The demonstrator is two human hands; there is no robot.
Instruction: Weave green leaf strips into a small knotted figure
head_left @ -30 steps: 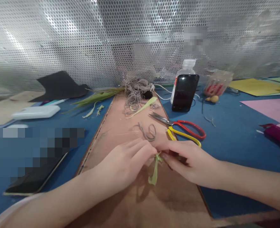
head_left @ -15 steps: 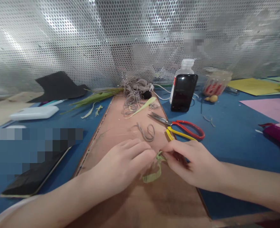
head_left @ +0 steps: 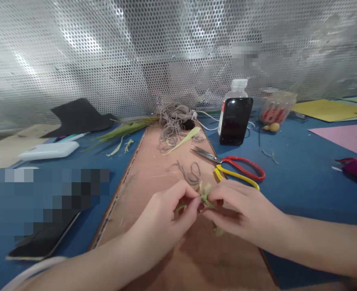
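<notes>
My left hand (head_left: 172, 218) pinches a pale green husk strip (head_left: 205, 197) between thumb and forefinger above the brown board (head_left: 154, 169). From the other side my right hand (head_left: 248, 210) has its fingers closed around the same strip, which looks knotted or bunched in the middle. Loose ends stick up and hang below, partly hidden by the fingers. Just beyond the hands lies a loop of grey cord (head_left: 190, 173). Scissors (head_left: 210, 154) with one red and one yellow handle rest by the board's right edge, close to my right hand.
Farther up the board sit a grey cord bundle (head_left: 177, 115) and a pale husk piece (head_left: 186, 139). A black phone (head_left: 236, 121) leans on a clear bottle (head_left: 239, 85). Green leaves (head_left: 122, 131), a white case (head_left: 49, 150) and a dark flat object (head_left: 45, 238) lie left; pink paper (head_left: 345, 137) lies right.
My left hand has turned so its thumb and forefinger now show pinching the strip. The strip's hanging end has shifted, and a piece now sticks up between the hands. The view has moved slightly.
</notes>
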